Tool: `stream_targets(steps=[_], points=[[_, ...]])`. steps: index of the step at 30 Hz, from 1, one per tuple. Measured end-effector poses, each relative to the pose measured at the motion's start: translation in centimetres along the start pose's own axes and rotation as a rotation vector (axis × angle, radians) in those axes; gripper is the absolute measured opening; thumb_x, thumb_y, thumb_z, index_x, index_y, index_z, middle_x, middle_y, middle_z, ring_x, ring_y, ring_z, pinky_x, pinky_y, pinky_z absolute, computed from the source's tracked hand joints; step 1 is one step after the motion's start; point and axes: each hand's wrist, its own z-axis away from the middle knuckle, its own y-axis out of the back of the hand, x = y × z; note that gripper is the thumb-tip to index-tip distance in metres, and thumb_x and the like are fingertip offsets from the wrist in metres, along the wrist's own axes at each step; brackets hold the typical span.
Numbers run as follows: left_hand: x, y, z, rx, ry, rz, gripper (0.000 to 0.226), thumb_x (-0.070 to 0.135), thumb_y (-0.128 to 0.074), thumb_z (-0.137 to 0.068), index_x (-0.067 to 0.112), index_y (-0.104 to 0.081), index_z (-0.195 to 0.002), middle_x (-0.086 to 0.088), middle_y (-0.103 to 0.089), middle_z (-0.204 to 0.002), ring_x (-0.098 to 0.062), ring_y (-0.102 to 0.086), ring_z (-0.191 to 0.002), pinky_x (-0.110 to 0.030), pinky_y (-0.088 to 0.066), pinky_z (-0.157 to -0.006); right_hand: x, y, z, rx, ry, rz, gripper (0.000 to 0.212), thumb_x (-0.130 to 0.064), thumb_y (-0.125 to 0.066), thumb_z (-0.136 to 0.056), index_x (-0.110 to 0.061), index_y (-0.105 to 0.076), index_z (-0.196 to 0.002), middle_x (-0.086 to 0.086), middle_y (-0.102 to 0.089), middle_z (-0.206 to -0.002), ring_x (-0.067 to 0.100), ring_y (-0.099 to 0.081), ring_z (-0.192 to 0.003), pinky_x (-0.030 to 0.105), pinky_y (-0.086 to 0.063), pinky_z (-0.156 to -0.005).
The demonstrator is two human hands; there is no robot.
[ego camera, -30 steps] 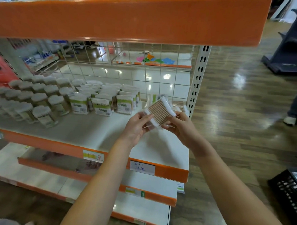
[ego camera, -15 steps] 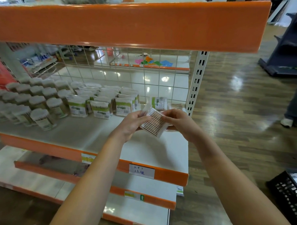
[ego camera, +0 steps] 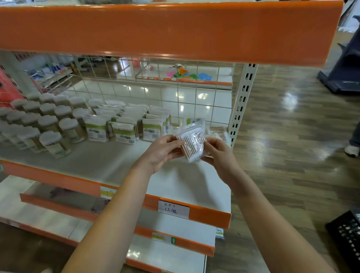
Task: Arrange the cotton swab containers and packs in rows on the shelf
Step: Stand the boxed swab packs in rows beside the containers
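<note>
Swab pack [ego camera: 192, 144]: clear crinkled plastic film, glossy. Shelf [ego camera: 104, 164]: matt white board, glossy orange front edge. Floor [ego camera: 287, 140]: polished wood-look.

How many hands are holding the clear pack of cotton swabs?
2. The left hand grips the left side of the cotton swab pack, and the right hand grips its right side. Neither is hidden.

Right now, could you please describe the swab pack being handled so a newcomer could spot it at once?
Find the white shelf with the orange front edge, under the big orange beam. Above its right end, both hands, left hand and right hand, hold one clear plastic pack of wooden-stick swabs. Unlike the green-labelled packs and round white-lidded tubs standing in rows, it is off the shelf and tilted.
</note>
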Motion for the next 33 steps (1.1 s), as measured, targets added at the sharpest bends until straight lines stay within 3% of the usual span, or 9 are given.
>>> stream_targets(steps=[3,8,14,17,19,23,25,28,33], points=[[-0.3,0.2,-0.2,0.054,0.006,-0.026,0.011,0.003,-0.055,-0.092,0.004,-0.058,-0.103,-0.011,-0.067,-0.102,-0.021,-0.067,-0.092,-0.028,-0.058,-0.076,0.0,-0.4,0.0,0.052,0.022,0.162,0.022,-0.017,-0.053,-0.096,-0.005,-0.056,-0.114,0.008,-0.061,-0.106,0.018,-0.062,-0.092,0.031,-0.055,-0.083],[-0.2,-0.1,-0.5,0.158,0.002,-0.115,0.024,0.007,-0.061,-0.09,-0.002,-0.055,-0.111,-0.014,-0.066,-0.103,-0.021,-0.069,-0.088,-0.026,-0.059,-0.073,0.3,-1.5,0.1,0.05,0.21,0.715,0.068,-0.038,-0.072,-0.079,-0.008,-0.044,-0.134,0.0,-0.053,-0.121,0.017,-0.052,-0.11,0.032,-0.046,-0.093],[0.0,-0.5,-0.6,0.156,-0.009,-0.155,0.021,0.008,-0.065,-0.087,0.005,-0.054,-0.104,-0.015,-0.064,-0.108,-0.023,-0.067,-0.095,-0.028,-0.059,-0.077,0.4,-2.1,0.2,0.033,0.258,0.792,0.065,-0.037,-0.075,-0.075,-0.009,-0.049,-0.128,0.002,-0.057,-0.117,0.018,-0.052,-0.107,0.032,-0.046,-0.09],[0.0,0.2,-0.6,0.091,-0.01,-0.123,0.02,0.012,-0.063,-0.089,0.007,-0.055,-0.106,-0.014,-0.064,-0.11,-0.022,-0.068,-0.097,-0.033,-0.057,-0.083,-0.2,-2.0,0.5,-0.001,0.253,0.69,0.053,-0.029,-0.074,-0.079,-0.009,-0.052,-0.123,-0.004,-0.056,-0.111,0.012,-0.053,-0.101,0.024,-0.046,-0.085],[0.3,0.6,-0.6,0.06,-0.03,-0.028,0.013,0.014,-0.059,-0.091,0.01,-0.058,-0.103,-0.01,-0.066,-0.105,-0.021,-0.067,-0.094,-0.034,-0.056,-0.085,-0.6,-1.7,0.5,-0.066,0.177,0.538,0.053,-0.025,-0.072,-0.082,-0.011,-0.051,-0.128,-0.002,-0.058,-0.116,0.014,-0.056,-0.103,0.026,-0.048,-0.088],[0.9,1.6,-1.0,0.028,-0.053,0.121,0.019,0.018,-0.058,-0.088,0.017,-0.061,-0.106,-0.001,-0.066,-0.102,-0.017,-0.065,-0.091,-0.035,-0.049,-0.092,-1.5,-0.8,1.0,-0.394,-0.026,0.135,0.04,-0.021,-0.063,-0.085,-0.01,-0.057,-0.124,0.004,-0.064,-0.118,0.019,-0.061,-0.11,0.035,-0.051,-0.095],[0.9,1.7,-1.1,-0.069,-0.016,0.109,0.03,0.026,-0.058,-0.083,0.018,-0.06,-0.112,0.002,-0.068,-0.099,-0.013,-0.066,-0.088,-0.03,-0.051,-0.086,-1.6,-0.6,1.3,-0.497,-0.097,-0.014,0.033,-0.019,-0.061,-0.088,-0.006,-0.059,-0.118,0.009,-0.065,-0.115,0.024,-0.061,-0.109,0.038,-0.051,-0.096],[0.7,1.6,-0.9,-0.171,0.018,0.116,0.026,0.026,-0.052,-0.085,0.016,-0.06,-0.108,0.005,-0.071,-0.086,-0.008,-0.068,-0.08,-0.023,-0.055,-0.072,-1.5,-0.6,1.4,-0.536,-0.144,-0.079,0.041,-0.024,-0.055,-0.085,-0.001,-0.058,-0.12,0.017,-0.061,-0.115,0.031,-0.057,-0.108,0.036,-0.052,-0.094],[0.4,1.8,-1.1,-0.193,0.019,0.139,0.025,0.019,-0.049,-0.089,0.013,-0.058,-0.112,0.002,-0.071,-0.09,-0.011,-0.067,-0.084,-0.022,-0.054,-0.073,-1.3,-0.6,1.3,-0.555,-0.184,-0.136,0.046,-0.027,-0.057,-0.086,-0.001,-0.055,-0.124,0.018,-0.059,-0.119,0.031,-0.056,-0.111,0.036,-0.051,-0.094]])
